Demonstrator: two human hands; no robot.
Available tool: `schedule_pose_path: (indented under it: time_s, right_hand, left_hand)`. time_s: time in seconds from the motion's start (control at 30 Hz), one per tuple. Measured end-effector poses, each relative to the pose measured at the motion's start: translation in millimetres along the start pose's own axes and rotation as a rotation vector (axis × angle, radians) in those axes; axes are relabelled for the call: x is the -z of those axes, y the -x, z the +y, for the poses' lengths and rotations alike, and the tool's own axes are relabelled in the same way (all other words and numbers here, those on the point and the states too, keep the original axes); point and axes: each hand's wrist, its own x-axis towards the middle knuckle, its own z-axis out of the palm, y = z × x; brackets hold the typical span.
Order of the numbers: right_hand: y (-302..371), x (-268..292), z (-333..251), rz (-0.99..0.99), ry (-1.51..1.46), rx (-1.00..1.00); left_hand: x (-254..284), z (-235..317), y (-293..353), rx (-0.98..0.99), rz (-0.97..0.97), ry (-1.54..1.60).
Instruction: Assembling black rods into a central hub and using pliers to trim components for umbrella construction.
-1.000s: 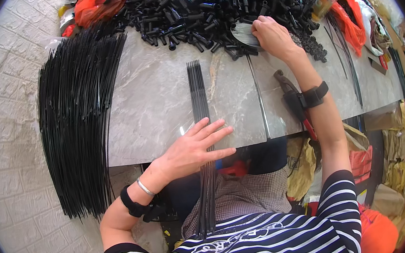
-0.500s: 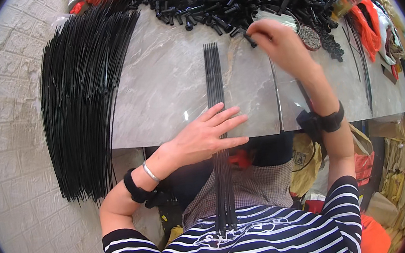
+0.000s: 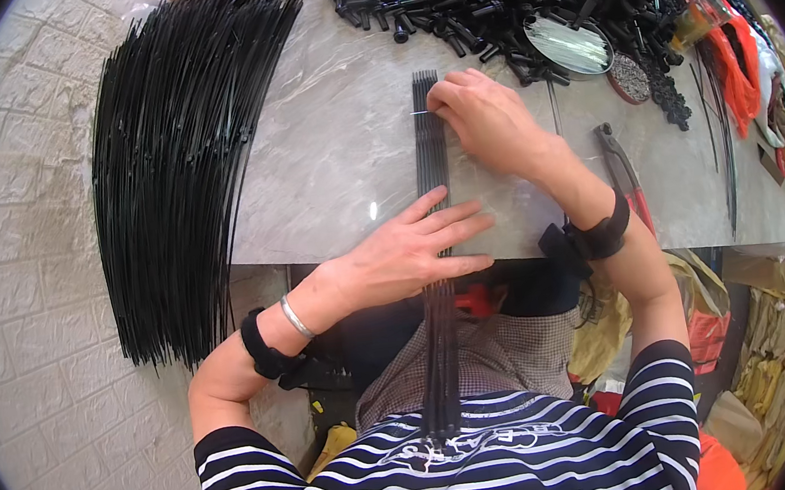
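A flat row of thin black rods (image 3: 430, 158) lies side by side on the table, its near end reaching over the edge toward my striped shirt. My left hand (image 3: 412, 248) is open and lies across the rods with its fingers spread, pressing on them near the table edge. Close to their far end, my right hand (image 3: 490, 123) is pinched on a thin white pin (image 3: 418, 112) that sits crosswise over the rods. Part of the pin is hidden by my right fingers. An oval dish of similar white pins (image 3: 568, 43) stands beyond that hand.
At the left lies a large sheaf of black rods (image 3: 181, 172). Black tubes (image 3: 491, 1) are heaped at the back. A round dish of small grey bits (image 3: 629, 78) and red-handled pliers (image 3: 617, 156) are on the right. The grey tabletop (image 3: 333, 145) ends before my lap.
My right hand has moved left from beside the dish of white pins to the far end of the rods, with a white pin now showing. My left hand stays spread on the rods.
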Motion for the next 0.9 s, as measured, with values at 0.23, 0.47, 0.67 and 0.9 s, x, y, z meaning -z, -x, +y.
schedule_pose_path:
  time_s: [0.23,0.47,0.67,0.9]
  right_hand:
    - [1,22,31,0.068,0.072,-0.093]
    - [-4,15,35,0.070,0.177,-0.124]
    - [-7,13,37,0.086,0.169,-0.096]
    - [-8,14,38,0.077,0.179,-0.101]
  left_hand:
    - [-3,-1,1,0.003,0.032,-0.009]
    - [-5,-3,1,-0.028,0.069,-0.017]
    - [-6,-3,1,-0.003,0.044,-0.013]
    - [-7,-2,1,0.007,0.044,-0.016]
